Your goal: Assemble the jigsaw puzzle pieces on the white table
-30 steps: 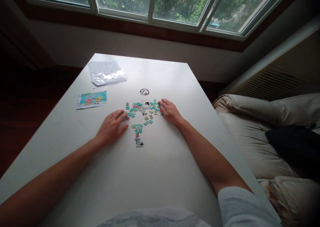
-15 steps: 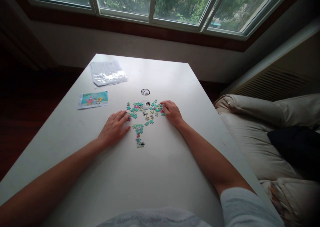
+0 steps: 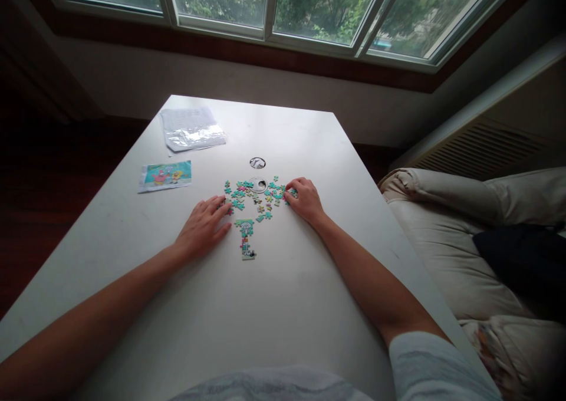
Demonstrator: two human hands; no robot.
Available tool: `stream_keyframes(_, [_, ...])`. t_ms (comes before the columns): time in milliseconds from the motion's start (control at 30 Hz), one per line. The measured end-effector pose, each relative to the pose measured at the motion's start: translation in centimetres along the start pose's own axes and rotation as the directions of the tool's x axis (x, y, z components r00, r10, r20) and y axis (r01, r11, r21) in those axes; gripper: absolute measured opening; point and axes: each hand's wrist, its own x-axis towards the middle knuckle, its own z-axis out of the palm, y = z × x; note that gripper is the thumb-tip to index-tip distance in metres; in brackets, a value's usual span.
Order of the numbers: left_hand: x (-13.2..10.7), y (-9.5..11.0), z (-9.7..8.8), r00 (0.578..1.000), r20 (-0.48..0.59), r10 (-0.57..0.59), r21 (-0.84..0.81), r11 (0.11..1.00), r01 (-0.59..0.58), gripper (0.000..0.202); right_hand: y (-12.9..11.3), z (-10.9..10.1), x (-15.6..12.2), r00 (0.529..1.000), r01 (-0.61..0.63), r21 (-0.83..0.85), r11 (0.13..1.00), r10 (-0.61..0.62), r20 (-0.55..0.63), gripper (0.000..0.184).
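Loose jigsaw puzzle pieces (image 3: 239, 205), mostly turquoise with some pink and yellow, are spread across the middle of the white table (image 3: 283, 306). Nearer to me lies a joined strip of puzzle pieces (image 3: 246, 239) showing a cartoon figure. My left hand (image 3: 204, 224) rests flat at the left edge of the pile, its fingers stretched out and fingertips touching pieces there. At the pile's right edge, my right hand (image 3: 306, 200) has curled fingers, with thumb and forefinger closed around a small turquoise puzzle piece (image 3: 293, 193) that is partly hidden.
A picture card (image 3: 165, 177) with the cartoon scene lies at the left, below a clear plastic sleeve with papers (image 3: 193, 130). Two round fittings, a far one (image 3: 257, 163) and a nearer one (image 3: 259, 184), sit in the tabletop. A cream sofa (image 3: 442, 230) stands at the right.
My right fingers have shifted slightly among the pieces at the right edge, and the thumb and forefinger look drawn around a piece. My left hand has stayed in place.
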Motion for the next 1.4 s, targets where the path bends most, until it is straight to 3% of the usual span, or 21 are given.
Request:
stream_keyframes(200, [0.0,-0.1,0.2,1.0,-0.01,0.002,-0.007,1.0,-0.002,0.049,-1.0,-0.1,0.1,1.0,0.003,0.036,0.999,-0.003,-0.006,0.01])
stream_keyframes(400, [-0.1,-0.1,0.1,1.0,-0.018,-0.002,-0.014,1.0,0.001,0.05,-4.8,0.3,0.6,0.991,0.115,0.093,0.989,-0.12,0.055,0.009])
stream_keyframes(533, [-0.2,-0.2,0.1,0.999,-0.041,-0.011,-0.016,1.0,0.01,0.052,-7.2,1.6,2.2,0.964,0.206,0.123,0.971,-0.223,0.144,0.009])
stream_keyframes(733, [-0.3,-0.5,0.1,0.998,-0.062,0.003,-0.023,1.0,-0.004,0.052,-9.6,4.4,6.0,0.95,0.251,0.159,0.955,-0.275,0.149,0.012])
stream_keyframes(1100, [-0.2,-0.4,0.1,0.997,-0.075,-0.016,-0.037,0.999,0.013,0.054,-10.4,5.5,7.6,0.942,0.263,0.15,0.953,-0.287,0.172,0.014])
stream_keyframes(1233, [-0.2,-0.8,0.1,0.992,-0.116,-0.051,-0.037,0.998,0.047,0.051,-11.4,6.9,8.2,0.914,0.311,0.128,0.942,-0.333,0.232,0.018])
stream_keyframes(1400, [-0.1,-0.9,-0.2,0.985,-0.16,-0.066,-0.058,0.997,0.058,0.043,-12.2,8.3,8.9,0.917,0.313,0.048,0.949,-0.315,0.243,0.021])
